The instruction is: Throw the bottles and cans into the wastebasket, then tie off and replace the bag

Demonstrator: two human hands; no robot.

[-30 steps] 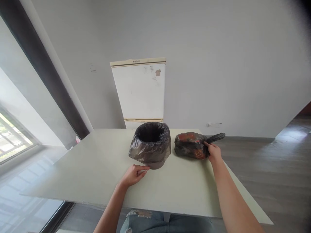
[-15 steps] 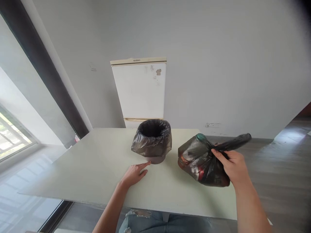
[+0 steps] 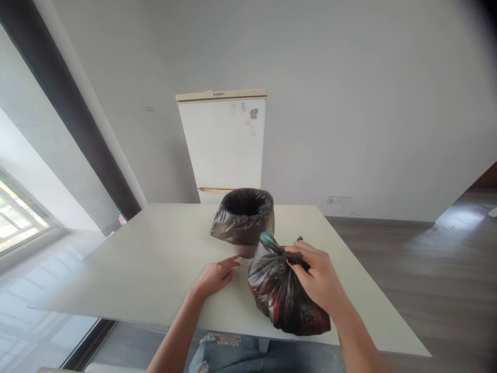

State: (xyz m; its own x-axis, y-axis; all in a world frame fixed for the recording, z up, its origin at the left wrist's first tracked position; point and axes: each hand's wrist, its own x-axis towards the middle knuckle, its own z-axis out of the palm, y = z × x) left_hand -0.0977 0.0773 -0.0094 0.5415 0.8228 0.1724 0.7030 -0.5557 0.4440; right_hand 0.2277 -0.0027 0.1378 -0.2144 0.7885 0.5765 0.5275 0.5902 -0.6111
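My right hand (image 3: 317, 277) grips the knotted neck of a full dark plastic rubbish bag (image 3: 281, 292) and holds it up over the near part of the white table (image 3: 155, 259). Red and green contents show through the bag. My left hand (image 3: 215, 277) lies flat on the table with fingers stretched out, its fingertips just short of the base of a small bin (image 3: 244, 217). The bin is lined with a dark plastic bag folded over its rim and stands upright at the table's middle.
A white fridge (image 3: 223, 145) stands against the grey wall behind the table. A large window runs along the left. Wooden floor stretches to the right of the table. My jeans show below the table's near edge.
My right hand has lifted the full bag off the table's right side and carried it left and towards me. The left hand has stayed by the bin.
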